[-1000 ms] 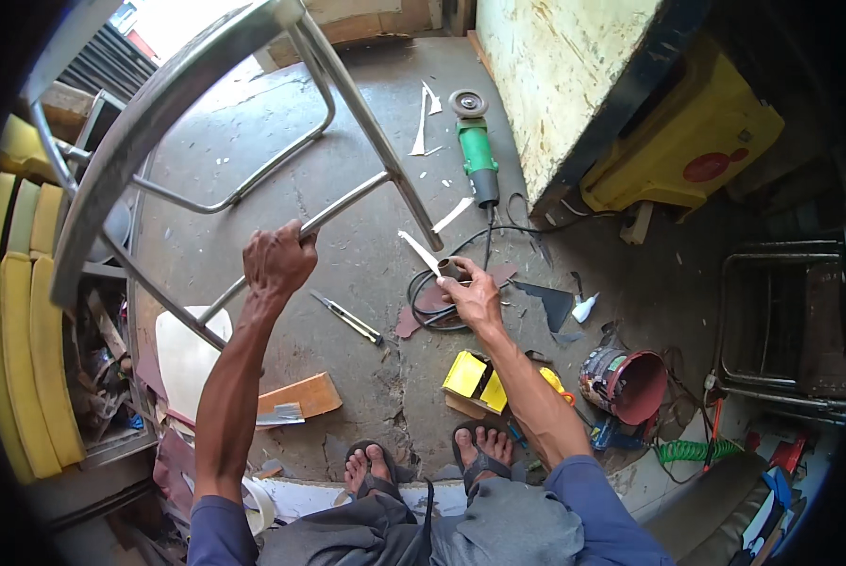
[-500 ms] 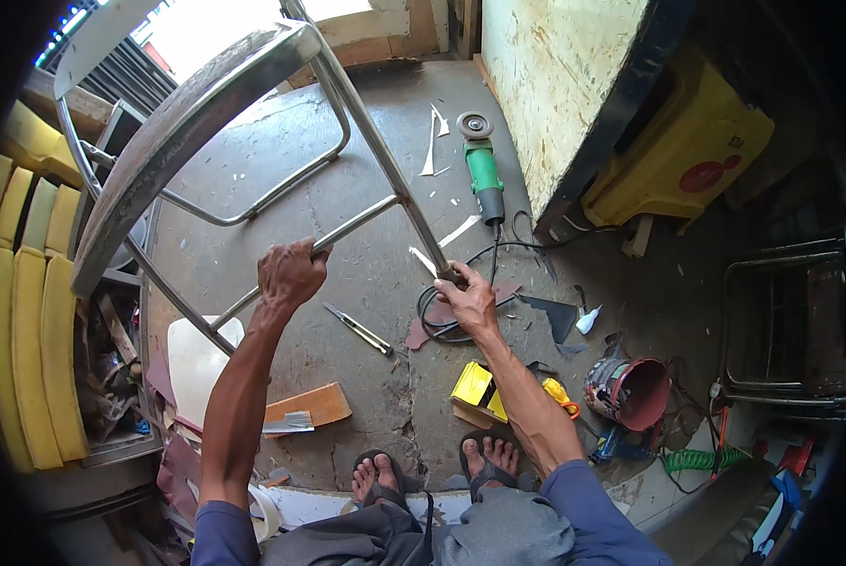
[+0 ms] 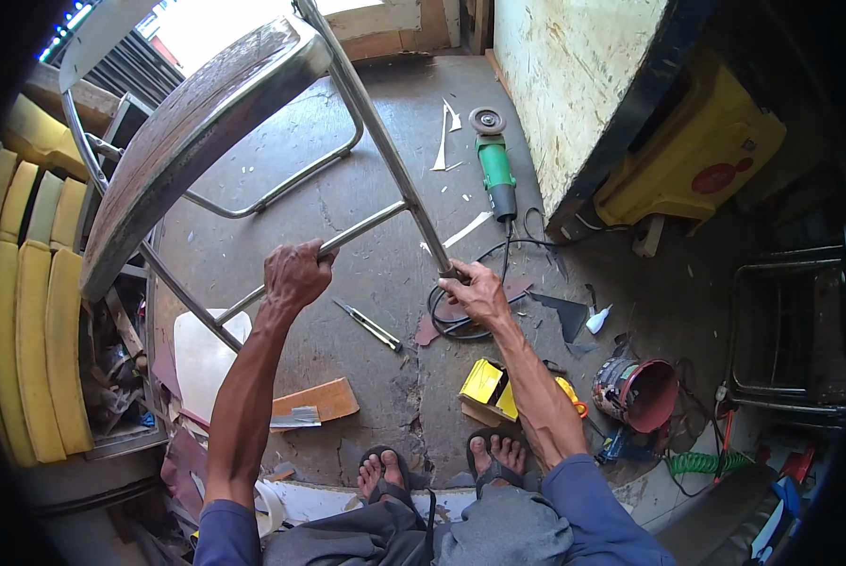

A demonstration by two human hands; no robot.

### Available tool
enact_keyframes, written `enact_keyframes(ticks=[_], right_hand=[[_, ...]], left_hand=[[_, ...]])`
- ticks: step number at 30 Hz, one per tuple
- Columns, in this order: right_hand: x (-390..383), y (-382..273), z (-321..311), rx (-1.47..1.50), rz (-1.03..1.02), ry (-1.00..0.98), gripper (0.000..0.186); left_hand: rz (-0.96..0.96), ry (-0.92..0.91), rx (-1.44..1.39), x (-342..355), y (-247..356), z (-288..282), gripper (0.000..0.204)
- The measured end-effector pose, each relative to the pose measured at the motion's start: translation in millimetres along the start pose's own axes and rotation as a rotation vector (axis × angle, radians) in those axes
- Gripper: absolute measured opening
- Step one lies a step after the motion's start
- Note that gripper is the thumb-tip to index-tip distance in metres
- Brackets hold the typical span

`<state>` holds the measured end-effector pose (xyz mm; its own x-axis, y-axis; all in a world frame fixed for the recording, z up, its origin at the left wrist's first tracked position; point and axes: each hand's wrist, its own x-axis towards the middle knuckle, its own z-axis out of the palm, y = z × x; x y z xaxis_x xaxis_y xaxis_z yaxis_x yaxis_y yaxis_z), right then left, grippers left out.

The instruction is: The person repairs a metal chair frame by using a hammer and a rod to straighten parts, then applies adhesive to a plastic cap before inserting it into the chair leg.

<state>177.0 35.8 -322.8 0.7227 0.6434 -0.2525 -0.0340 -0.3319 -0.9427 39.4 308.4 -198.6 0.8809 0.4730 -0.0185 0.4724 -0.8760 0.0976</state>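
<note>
A tubular metal chair with a worn brown seat is held tilted in front of me at the upper left. My left hand is closed around the crossbar between two of its legs. My right hand grips the end of the right leg, fingers and thumb around the tube. On the floor between my forearms lies a box cutter. Past my right hand rests a green angle grinder, its black cord coiled beneath that hand.
Yellow foam pads are stacked at the left. A wooden block and a yellow box lie near my feet. To the right are a paint-stained bucket, a white bottle and another metal frame. A pale panel stands at upper right.
The view has shifted slightly, so most things sit a little further right. The chair has tilted a little, showing more of the seat's top. Both hands keep their hold.
</note>
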Motion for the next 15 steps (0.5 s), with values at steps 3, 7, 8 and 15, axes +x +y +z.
enact_keyframes(ticks=[3,7,8,15], right_hand=[[10,3,-18,0.210,0.051,-0.215,0.053],[20,1,-30,0.217,0.061,-0.408,0.054],[19,2,-27,0.250,0.051,-0.391,0.054],[12,-2,-17,0.374,0.019,-0.363,0.049]], left_hand=[[0.027,0.021,-0.031,1,0,3,0.031],[0.024,0.004,-0.037,-3,-2,-3,0.030],[0.026,0.010,-0.037,-4,-3,-4,0.030],[0.027,-0.015,-0.027,-4,-10,-9,0.030]])
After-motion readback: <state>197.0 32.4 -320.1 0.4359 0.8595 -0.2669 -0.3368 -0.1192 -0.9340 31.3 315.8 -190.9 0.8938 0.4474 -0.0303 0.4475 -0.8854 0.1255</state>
